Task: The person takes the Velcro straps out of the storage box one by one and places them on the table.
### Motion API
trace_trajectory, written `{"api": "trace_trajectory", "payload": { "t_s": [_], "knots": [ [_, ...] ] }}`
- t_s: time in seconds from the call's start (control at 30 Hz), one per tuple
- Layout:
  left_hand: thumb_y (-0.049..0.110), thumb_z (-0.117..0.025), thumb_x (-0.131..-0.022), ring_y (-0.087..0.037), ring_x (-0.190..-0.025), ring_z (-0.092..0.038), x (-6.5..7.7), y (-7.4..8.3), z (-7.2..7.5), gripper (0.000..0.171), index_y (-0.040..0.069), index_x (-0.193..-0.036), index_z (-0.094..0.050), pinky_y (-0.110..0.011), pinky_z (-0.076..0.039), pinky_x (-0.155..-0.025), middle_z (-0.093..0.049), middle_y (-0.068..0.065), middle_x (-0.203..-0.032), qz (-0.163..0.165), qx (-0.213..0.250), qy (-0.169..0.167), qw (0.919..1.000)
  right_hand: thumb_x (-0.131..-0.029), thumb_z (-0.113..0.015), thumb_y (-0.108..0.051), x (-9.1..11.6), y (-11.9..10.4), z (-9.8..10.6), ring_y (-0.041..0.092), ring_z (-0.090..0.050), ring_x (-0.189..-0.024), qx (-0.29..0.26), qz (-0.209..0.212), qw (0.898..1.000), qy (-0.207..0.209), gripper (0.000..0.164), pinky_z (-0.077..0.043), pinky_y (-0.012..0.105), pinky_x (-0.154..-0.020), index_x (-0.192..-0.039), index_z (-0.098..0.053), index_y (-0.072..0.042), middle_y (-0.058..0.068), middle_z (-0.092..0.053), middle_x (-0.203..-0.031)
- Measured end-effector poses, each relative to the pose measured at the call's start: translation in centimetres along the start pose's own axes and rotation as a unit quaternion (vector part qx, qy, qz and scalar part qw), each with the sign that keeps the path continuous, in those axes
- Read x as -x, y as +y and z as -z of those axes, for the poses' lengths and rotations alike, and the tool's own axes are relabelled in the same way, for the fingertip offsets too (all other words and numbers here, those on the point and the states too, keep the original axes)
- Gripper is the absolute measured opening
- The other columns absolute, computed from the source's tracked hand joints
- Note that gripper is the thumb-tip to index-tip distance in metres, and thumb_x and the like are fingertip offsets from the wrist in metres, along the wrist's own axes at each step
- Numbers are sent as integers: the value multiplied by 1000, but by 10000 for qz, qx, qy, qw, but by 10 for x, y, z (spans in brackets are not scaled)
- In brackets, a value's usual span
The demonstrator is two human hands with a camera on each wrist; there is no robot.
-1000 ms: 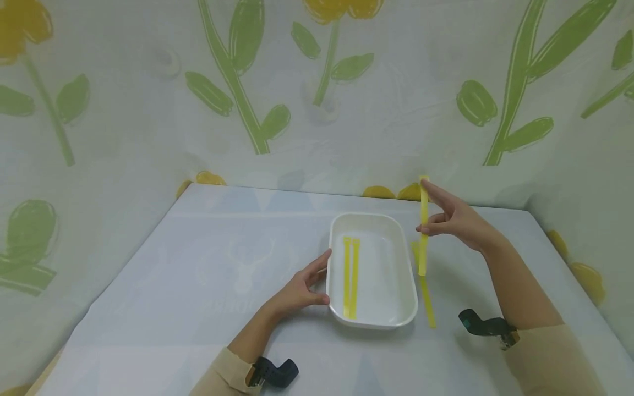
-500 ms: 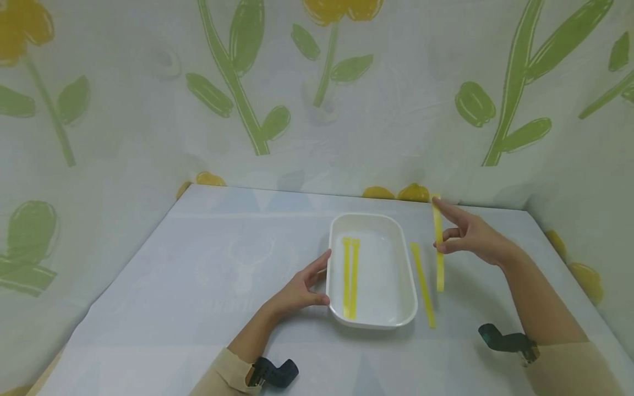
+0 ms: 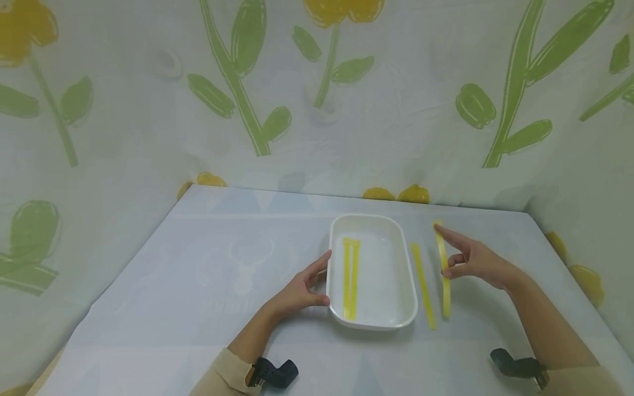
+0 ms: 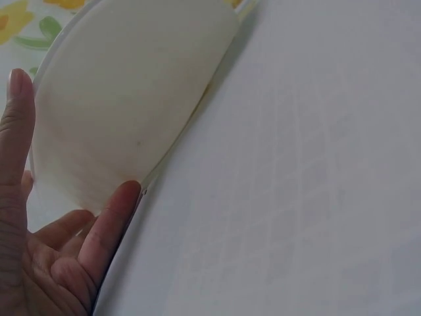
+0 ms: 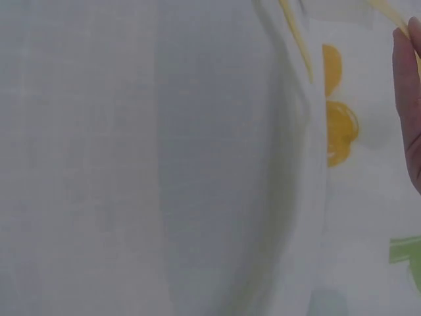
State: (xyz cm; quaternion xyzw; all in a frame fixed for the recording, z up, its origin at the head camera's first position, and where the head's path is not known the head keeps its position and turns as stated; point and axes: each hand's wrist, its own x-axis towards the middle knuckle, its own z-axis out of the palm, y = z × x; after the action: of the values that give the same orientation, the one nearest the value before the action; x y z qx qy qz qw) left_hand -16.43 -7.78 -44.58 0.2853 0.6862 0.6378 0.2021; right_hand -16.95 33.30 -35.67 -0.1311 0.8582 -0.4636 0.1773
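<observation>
My right hand (image 3: pixel 475 258) pinches a yellow strip (image 3: pixel 442 250) with the thumb, the forefinger reaching up to its far end, and I can't tell whether its near end touches the table (image 3: pixel 277 236); so thin a band could, I judge, twist or slip in such a light hold, or land askew if I let go while that end hangs unsupported. Just left of that hand a loose strip (image 3: pixel 424 288) lies on the table, near enough that a stray sweep leftward might catch it and knock it crooked. Further left sits the white tray (image 3: pixel 381 280), with two more strips (image 3: pixel 347 280) side by side in its far half; if my left hand (image 3: pixel 299 291), resting spread against the tray's outer wall, pushes too hard, the tray could skid into the loose strip. Compared with half a second ago, my right hand and its strip are nearer to me, while the tray, the left hand against it and the other three strips stay put
</observation>
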Motion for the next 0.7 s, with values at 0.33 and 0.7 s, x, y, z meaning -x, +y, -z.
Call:
{"api": "trace_trajectory", "payload": {
  "t_s": [0.33,0.7],
  "knots": [
    [42,-79,-73,-28,-141,-28,1,-1,0,105,21,-153,-14,-48,-28,-110,-20,-4,-157,-6,-76,8,10000,-78,-76,-11,6,22,-9,14,-58,-71,120,-167,9998,0,99,-47,21,-73,-152,-11,-11,24,-26,-144],
    [41,-79,-73,-27,-141,-29,0,-2,1,104,21,-153,-15,-48,-28,-110,-20,-3,-157,-24,-86,7,10000,-75,-79,-16,1,39,-15,9,-54,-65,598,-239,9979,-5,103,-45,21,-64,-152,-10,-9,4,-58,-74]
  ]
}}
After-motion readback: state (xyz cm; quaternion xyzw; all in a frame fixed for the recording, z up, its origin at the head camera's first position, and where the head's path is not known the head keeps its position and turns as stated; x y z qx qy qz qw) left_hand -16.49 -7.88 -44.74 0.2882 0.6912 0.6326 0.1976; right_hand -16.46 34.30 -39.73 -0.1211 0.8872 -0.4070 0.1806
